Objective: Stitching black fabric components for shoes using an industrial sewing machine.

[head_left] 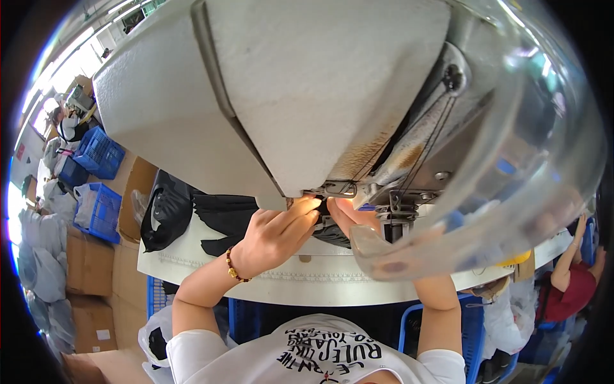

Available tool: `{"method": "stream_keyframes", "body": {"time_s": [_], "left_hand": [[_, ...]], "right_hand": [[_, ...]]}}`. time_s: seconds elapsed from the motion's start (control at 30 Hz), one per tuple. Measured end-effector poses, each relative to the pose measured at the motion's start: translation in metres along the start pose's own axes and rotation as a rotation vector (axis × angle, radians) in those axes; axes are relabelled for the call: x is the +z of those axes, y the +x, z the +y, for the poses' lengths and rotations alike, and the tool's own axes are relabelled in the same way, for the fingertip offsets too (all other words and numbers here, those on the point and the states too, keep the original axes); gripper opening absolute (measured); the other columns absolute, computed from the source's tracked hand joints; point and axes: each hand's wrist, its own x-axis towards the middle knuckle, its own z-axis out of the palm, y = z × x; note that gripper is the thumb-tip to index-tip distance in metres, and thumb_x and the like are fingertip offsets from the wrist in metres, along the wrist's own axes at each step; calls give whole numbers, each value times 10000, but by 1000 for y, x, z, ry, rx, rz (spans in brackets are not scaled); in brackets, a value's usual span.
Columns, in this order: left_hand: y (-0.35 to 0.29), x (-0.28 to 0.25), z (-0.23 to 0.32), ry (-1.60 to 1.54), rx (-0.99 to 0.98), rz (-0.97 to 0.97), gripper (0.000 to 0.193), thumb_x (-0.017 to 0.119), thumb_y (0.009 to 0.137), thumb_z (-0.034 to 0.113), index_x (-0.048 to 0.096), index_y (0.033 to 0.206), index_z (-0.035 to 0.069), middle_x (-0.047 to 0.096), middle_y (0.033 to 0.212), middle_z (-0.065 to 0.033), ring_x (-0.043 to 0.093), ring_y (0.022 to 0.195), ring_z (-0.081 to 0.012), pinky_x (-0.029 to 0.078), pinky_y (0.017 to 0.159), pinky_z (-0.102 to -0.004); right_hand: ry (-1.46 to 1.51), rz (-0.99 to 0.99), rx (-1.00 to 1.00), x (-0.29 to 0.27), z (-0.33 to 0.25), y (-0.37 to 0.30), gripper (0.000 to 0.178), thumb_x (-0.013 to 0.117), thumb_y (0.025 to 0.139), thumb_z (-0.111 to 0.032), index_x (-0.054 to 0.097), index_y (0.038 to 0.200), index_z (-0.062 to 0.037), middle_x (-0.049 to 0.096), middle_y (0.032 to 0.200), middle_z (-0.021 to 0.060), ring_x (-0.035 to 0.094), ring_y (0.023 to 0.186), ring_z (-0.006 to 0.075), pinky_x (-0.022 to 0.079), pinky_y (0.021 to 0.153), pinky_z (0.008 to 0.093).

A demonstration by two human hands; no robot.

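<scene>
A large white sewing machine (307,83) fills the upper middle of the view. Under its head, my left hand (275,233), with a bead bracelet on the wrist, presses on a piece of black fabric (224,217) close to the needle and presser foot (391,214). My right hand (348,214) is beside it, fingers on the same fabric right at the foot, partly hidden behind a clear plastic guard (486,211). The fabric lies on the white table (307,281).
A black bag (165,211) lies on the table's left end. Blue crates (99,153), cardboard boxes (89,265) and grey sacks (38,256) stand at the left. Another person in red (569,288) works at the right.
</scene>
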Motion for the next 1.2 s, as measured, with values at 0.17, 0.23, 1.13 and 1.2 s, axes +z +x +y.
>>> {"method": "stream_keyframes", "body": {"time_s": [0.17,0.23,1.13,1.2], "left_hand": [[8,-5,0,-4,-26,-44,156,638,660,-8,600,805,33,647,964,-82,454,402,-83,374,361,-216],[12,-11,1,-19,-12,-73,154,635,660,3,597,805,40,650,961,-80,456,398,-78,372,356,-212],[21,-10,13,126,62,-116,224,616,689,20,644,910,40,651,957,-69,648,869,-148,433,423,-199],[21,-10,14,133,32,-154,214,616,693,18,637,905,37,650,938,-65,654,851,-154,439,423,-203]], "right_hand": [[-204,111,-54,-3,-6,-1,297,537,850,-175,523,1101,-16,566,1093,144,533,1009,296,389,930,412],[-243,112,-34,-1,-8,-3,265,557,835,-159,555,1062,-22,586,1061,142,544,984,302,392,917,418],[-185,551,-65,21,8,3,269,648,680,-100,589,936,-42,569,871,122,540,811,307,441,716,392],[-76,469,-66,23,19,-1,296,598,736,-134,549,1010,-35,552,955,124,535,875,297,438,768,383]]}}
